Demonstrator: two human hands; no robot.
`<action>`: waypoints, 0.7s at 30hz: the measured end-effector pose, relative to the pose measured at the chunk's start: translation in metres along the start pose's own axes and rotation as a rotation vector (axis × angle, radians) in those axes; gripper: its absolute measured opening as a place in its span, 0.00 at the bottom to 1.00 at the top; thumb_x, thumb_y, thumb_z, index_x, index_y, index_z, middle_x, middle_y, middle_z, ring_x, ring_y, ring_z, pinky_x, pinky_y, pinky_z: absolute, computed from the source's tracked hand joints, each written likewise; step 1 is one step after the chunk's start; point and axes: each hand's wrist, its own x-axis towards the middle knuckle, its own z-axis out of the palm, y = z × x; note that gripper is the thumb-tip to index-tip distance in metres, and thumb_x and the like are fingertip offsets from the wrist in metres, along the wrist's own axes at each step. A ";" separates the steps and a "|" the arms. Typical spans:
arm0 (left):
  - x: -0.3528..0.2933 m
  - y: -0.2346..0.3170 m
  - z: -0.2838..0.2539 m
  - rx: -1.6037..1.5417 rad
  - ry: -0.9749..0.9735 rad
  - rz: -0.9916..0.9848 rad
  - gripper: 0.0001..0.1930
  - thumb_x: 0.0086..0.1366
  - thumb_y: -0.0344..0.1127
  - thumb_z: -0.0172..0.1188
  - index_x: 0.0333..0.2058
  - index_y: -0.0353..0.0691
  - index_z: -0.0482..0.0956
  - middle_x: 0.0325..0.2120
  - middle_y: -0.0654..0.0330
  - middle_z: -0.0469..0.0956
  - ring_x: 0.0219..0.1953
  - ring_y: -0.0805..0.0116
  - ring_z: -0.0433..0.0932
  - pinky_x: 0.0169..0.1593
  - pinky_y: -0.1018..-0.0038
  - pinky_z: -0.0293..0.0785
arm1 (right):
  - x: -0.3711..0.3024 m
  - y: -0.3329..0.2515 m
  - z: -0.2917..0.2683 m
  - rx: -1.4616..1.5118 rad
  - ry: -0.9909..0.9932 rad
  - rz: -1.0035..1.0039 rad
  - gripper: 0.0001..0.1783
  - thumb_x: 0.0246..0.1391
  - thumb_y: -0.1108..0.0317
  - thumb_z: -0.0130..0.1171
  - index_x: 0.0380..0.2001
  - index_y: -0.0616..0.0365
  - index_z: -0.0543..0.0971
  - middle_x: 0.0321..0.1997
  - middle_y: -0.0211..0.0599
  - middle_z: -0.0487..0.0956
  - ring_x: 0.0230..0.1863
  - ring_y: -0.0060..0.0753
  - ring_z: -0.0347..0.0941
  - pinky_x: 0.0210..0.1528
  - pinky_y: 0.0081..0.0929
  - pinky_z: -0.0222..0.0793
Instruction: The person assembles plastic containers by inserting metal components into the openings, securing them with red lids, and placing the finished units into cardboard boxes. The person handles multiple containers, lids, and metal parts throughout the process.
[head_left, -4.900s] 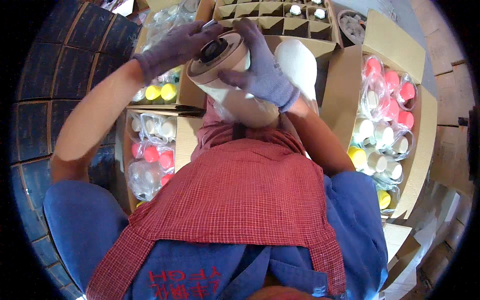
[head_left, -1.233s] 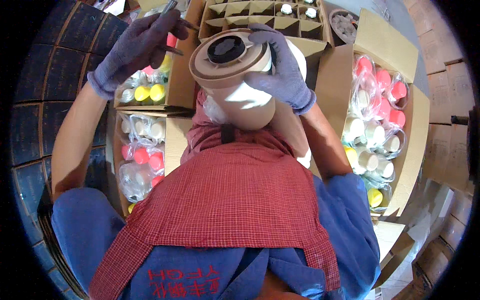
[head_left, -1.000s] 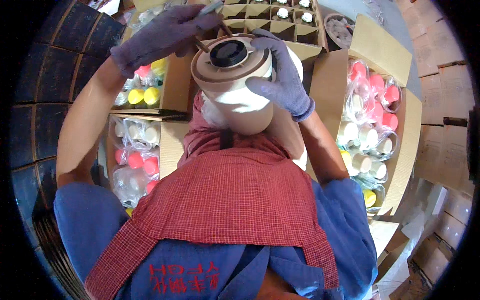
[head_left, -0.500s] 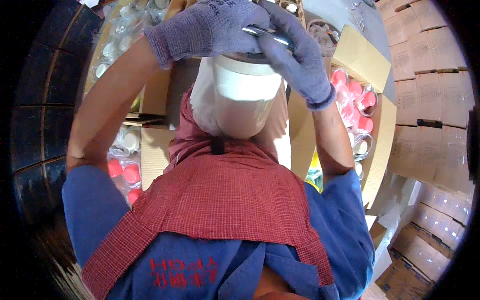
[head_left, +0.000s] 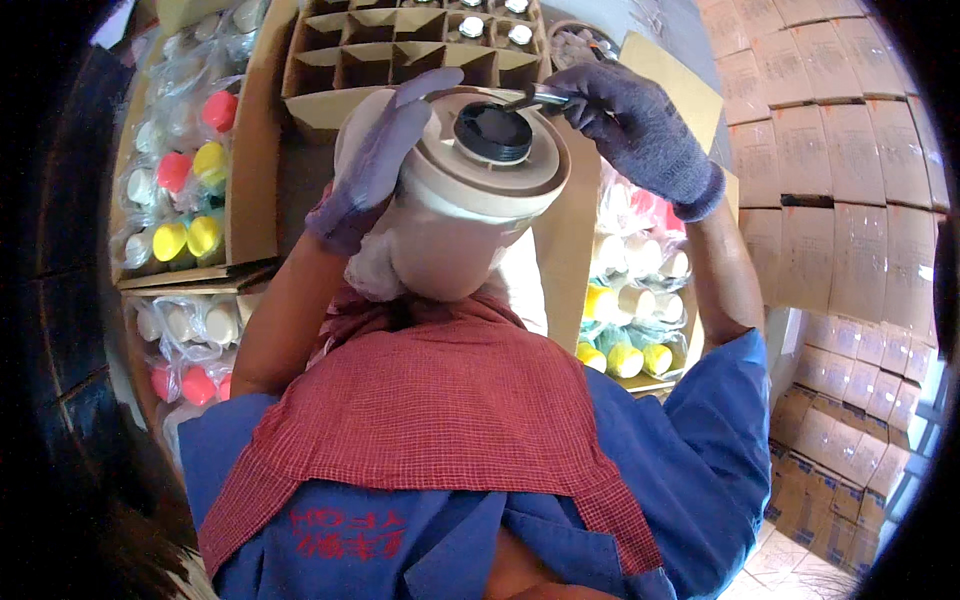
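A beige tub-like plastic container [head_left: 455,245] stands upright in front of my apron, with a round black threaded piece [head_left: 493,132] in the middle of its top. My left hand [head_left: 372,170], in a grey glove, lies along the container's left side with its fingers stretched out. My gloved right hand [head_left: 630,125] is closed round a small shiny metal tool [head_left: 548,96] at the container's far right rim. The tool's thin dark end points left over the container's top, close to the black piece. Its exact kind cannot be made out.
Beyond the container stands a divided carton [head_left: 390,70] with several capped bottles. Open cartons of plastic-wrapped bottles with red, yellow and white caps flank me at left [head_left: 255,150] and right [head_left: 565,230]. Stacked brown cartons [head_left: 800,150] line the right side.
My hands were together over the container's top and have moved apart. The left is now on its side, the right off to the right with the metal tool. The container's top has come into view.
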 end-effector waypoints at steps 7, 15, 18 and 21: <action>-0.009 0.005 0.000 0.085 -0.008 0.204 0.22 0.60 0.32 0.45 0.53 0.34 0.71 0.46 0.50 0.76 0.46 0.56 0.75 0.52 0.67 0.67 | 0.013 -0.002 -0.017 0.294 -0.181 -0.264 0.10 0.55 0.77 0.54 0.41 0.62 0.76 0.47 0.42 0.76 0.52 0.45 0.72 0.53 0.35 0.68; -0.026 0.013 0.004 -0.172 -0.168 0.108 0.27 0.65 0.43 0.47 0.58 0.33 0.64 0.57 0.52 0.67 0.59 0.62 0.65 0.63 0.68 0.56 | 0.032 -0.018 -0.033 -0.088 -0.226 -0.672 0.13 0.57 0.64 0.50 0.40 0.62 0.74 0.50 0.51 0.74 0.58 0.62 0.66 0.59 0.51 0.63; -0.027 0.018 0.000 -0.187 -0.218 0.086 0.30 0.64 0.47 0.49 0.60 0.34 0.62 0.58 0.53 0.65 0.61 0.62 0.63 0.64 0.69 0.55 | 0.031 -0.021 -0.033 -0.132 -0.227 -0.722 0.15 0.51 0.66 0.55 0.41 0.62 0.73 0.51 0.52 0.73 0.58 0.62 0.67 0.54 0.48 0.69; -0.030 0.024 0.006 -0.252 -0.237 0.000 0.31 0.63 0.49 0.50 0.60 0.34 0.62 0.58 0.53 0.65 0.61 0.63 0.63 0.64 0.69 0.55 | 0.031 -0.024 -0.017 -0.128 -0.147 -0.763 0.17 0.47 0.70 0.56 0.43 0.56 0.72 0.55 0.44 0.71 0.60 0.55 0.66 0.47 0.39 0.76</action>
